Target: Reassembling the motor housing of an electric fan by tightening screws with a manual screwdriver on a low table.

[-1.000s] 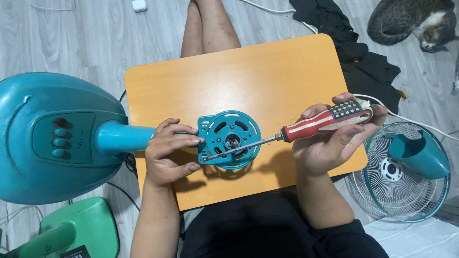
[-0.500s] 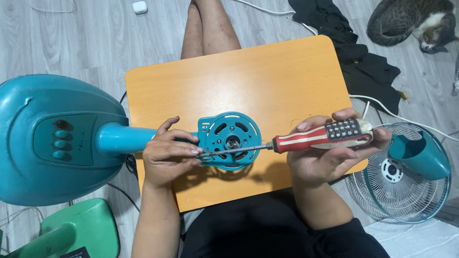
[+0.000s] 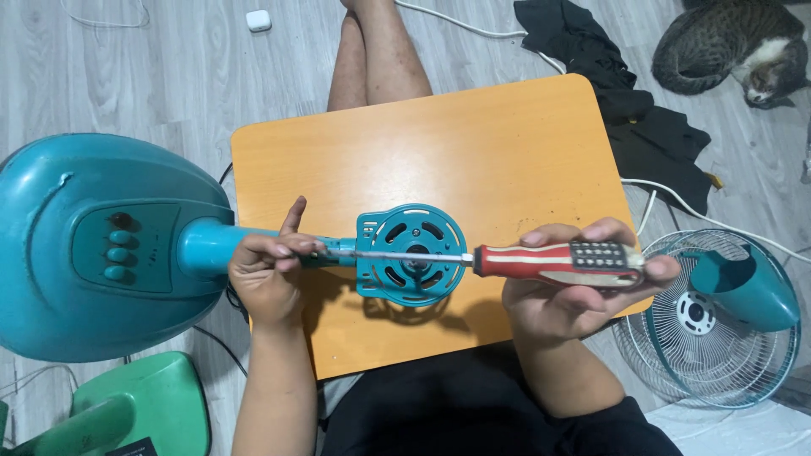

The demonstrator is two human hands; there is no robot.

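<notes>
Nearest the camera, the right hand [image 3: 568,287] was closed around the red-and-white striped plastic handle of a long screwdriver [image 3: 557,262], held level, its steel shaft running leftward across the round teal plastic motor housing [image 3: 411,253] with its slotted face. The left hand [image 3: 269,272] pinched the shaft's tip between thumb and fingertips, just beside the housing's left edge, where the teal neck of the fan joined it. Whether anything small sat at the tip could not be told. The step looked like setting the blade for a fastener on the housing; the next move seemed to call for a steady tip, seated square before any turning.

The housing rested on a small orange wooden table [image 3: 473,143], scuffed near its right edge, standing over the person's lap. Left of it lay the big teal fan base [image 3: 93,245] with push buttons, and a green plastic stool [image 3: 144,409] below. To the right sat a white wire fan guard [image 3: 701,333] and a teal motor cover [image 3: 748,287]. Farther off, on the grey plank floor, lay black cloth [image 3: 629,101], a white cable [image 3: 473,25] and a tabby cat [image 3: 726,42].
</notes>
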